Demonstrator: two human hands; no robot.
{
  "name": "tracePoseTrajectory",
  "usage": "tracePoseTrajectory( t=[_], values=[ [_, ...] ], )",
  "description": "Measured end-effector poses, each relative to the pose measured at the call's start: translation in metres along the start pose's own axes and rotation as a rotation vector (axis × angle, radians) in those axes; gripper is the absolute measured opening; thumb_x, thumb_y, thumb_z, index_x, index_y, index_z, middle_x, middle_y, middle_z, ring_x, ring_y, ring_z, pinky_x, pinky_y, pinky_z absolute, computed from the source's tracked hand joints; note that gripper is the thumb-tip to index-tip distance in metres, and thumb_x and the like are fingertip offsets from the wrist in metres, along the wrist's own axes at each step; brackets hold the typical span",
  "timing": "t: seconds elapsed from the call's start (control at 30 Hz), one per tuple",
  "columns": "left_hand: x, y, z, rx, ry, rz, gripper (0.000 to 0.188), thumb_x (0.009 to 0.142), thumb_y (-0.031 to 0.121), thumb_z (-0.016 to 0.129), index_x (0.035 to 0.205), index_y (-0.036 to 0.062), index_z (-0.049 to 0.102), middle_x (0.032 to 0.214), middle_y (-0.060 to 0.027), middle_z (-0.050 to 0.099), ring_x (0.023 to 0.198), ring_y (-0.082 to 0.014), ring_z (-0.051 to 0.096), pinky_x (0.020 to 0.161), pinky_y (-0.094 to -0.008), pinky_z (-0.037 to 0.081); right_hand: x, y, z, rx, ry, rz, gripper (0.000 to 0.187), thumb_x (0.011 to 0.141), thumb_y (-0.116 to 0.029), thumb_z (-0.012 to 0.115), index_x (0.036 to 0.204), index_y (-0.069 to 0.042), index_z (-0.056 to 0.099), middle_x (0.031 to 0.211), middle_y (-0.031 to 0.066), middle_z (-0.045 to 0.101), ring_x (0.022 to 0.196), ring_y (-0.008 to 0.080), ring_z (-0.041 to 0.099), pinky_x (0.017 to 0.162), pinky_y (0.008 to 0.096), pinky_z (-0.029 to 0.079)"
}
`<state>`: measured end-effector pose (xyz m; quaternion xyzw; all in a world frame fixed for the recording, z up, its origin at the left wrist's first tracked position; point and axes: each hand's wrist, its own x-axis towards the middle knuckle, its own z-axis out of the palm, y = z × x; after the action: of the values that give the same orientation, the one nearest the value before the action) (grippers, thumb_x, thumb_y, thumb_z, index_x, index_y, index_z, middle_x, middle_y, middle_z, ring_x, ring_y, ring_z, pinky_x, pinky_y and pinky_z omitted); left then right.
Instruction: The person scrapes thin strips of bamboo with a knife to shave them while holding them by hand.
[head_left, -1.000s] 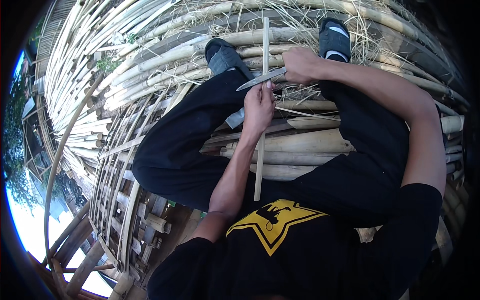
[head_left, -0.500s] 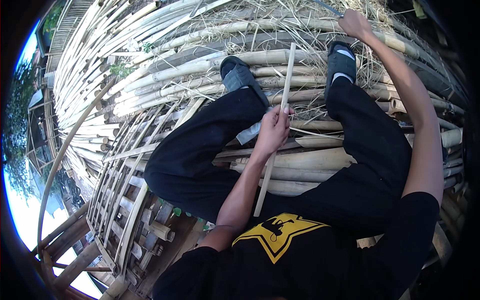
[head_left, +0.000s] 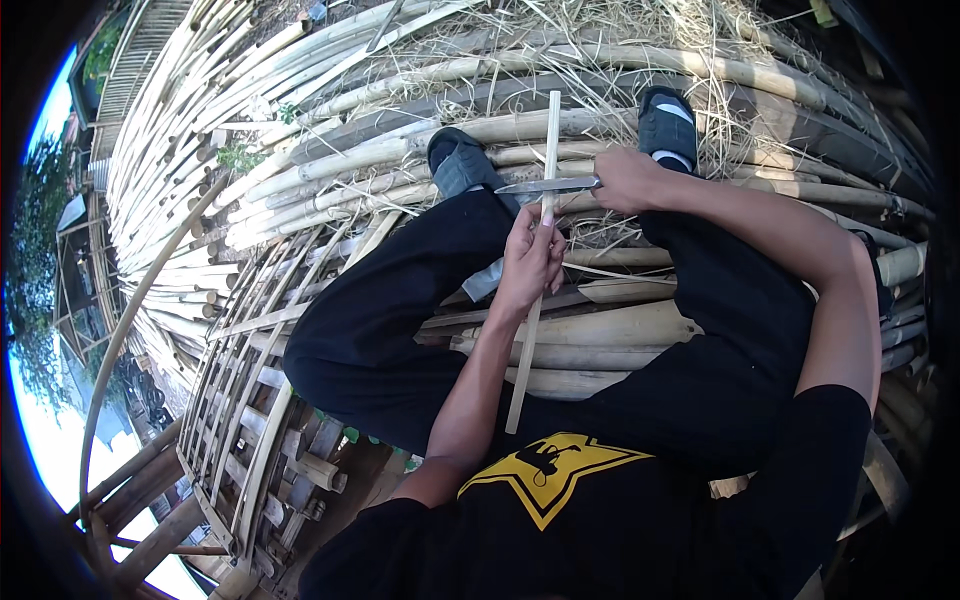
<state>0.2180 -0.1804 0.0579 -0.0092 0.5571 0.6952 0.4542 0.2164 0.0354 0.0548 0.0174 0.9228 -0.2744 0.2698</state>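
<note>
Between my bent legs, my left hand (head_left: 530,258) is closed around a long, narrow bamboo strip (head_left: 525,360). The strip stands lengthwise, its far end beyond my hand and its near end close to my shirt. My right hand (head_left: 625,181) grips a knife (head_left: 548,186) by its handle, which the fingers mostly cover. The blade points left and lies across the strip just beyond my left thumb. Whether the edge bites into the strip I cannot tell.
Bamboo poles (head_left: 610,320) lie under and around my sandalled feet, with thin shavings (head_left: 690,60) scattered over the far ones. A bamboo lattice (head_left: 240,400) stands to my left, beside a curved pole (head_left: 125,320). More poles (head_left: 190,150) are stacked at far left.
My right hand has swung the knife from the far right back toward me, bringing its blade over the strip. My left hand keeps hold of the strip, shifted slightly left.
</note>
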Motion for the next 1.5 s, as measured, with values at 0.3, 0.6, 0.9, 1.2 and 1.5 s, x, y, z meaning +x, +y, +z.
tracePoseTrajectory(
  t=[0.3,0.6,0.9,1.2,1.5],
  values=[
    [-0.001,0.002,0.007,0.053,0.014,-0.034,0.024,0.102,0.024,0.037,0.113,0.0048,0.046,0.054,0.0050,0.028,0.032,-0.0038,0.026,0.028,-0.0211,0.027,0.000,-0.008,0.008,-0.093,0.006,0.021,0.029,0.067,-0.019,0.058,0.073,0.008,0.065,0.074,0.0287,0.063,0.074,0.0419,0.065,0.069,0.0459,0.054],
    [0.003,0.011,-0.002,0.104,0.133,0.026,0.021,0.102,0.024,0.038,0.107,0.0045,0.046,0.055,0.0049,0.029,0.032,-0.0027,0.025,0.027,-0.0209,0.025,0.040,0.000,-0.014,-0.316,0.085,-0.049,0.028,0.068,-0.018,0.055,0.075,0.007,0.066,0.077,0.0239,0.066,0.075,0.0406,0.066,0.069,0.0436,0.054],
    [-0.004,0.015,0.000,-0.058,0.059,0.036,0.024,0.102,0.025,0.037,0.110,0.0043,0.046,0.057,0.0043,0.028,0.034,-0.0036,0.024,0.028,-0.0211,0.026,0.038,0.112,-0.088,-0.262,0.496,0.310,0.031,0.076,-0.022,0.054,0.083,0.005,0.067,0.086,0.0291,0.064,0.085,0.0392,0.065,0.074,0.0441,0.053],
    [-0.001,0.007,0.007,0.166,0.082,-0.047,0.022,0.102,0.025,0.039,0.103,0.0045,0.048,0.058,0.0053,0.031,0.037,-0.0027,0.027,0.030,-0.0212,0.026,0.003,-0.009,-0.015,-0.050,0.030,0.069,0.031,0.069,-0.019,0.055,0.074,0.010,0.064,0.077,0.0299,0.063,0.079,0.0427,0.065,0.074,0.0457,0.053],
    [-0.017,0.002,0.020,0.703,0.214,0.197,0.021,0.100,0.017,0.043,0.088,0.0025,0.051,0.058,0.0037,0.038,0.052,-0.0026,0.034,0.045,-0.0232,0.030,0.050,0.095,-0.051,-0.231,0.144,0.297,0.031,0.074,-0.021,0.052,0.075,0.006,0.067,0.082,0.0273,0.064,0.079,0.0415,0.065,0.069,0.0440,0.053]
  ],
)
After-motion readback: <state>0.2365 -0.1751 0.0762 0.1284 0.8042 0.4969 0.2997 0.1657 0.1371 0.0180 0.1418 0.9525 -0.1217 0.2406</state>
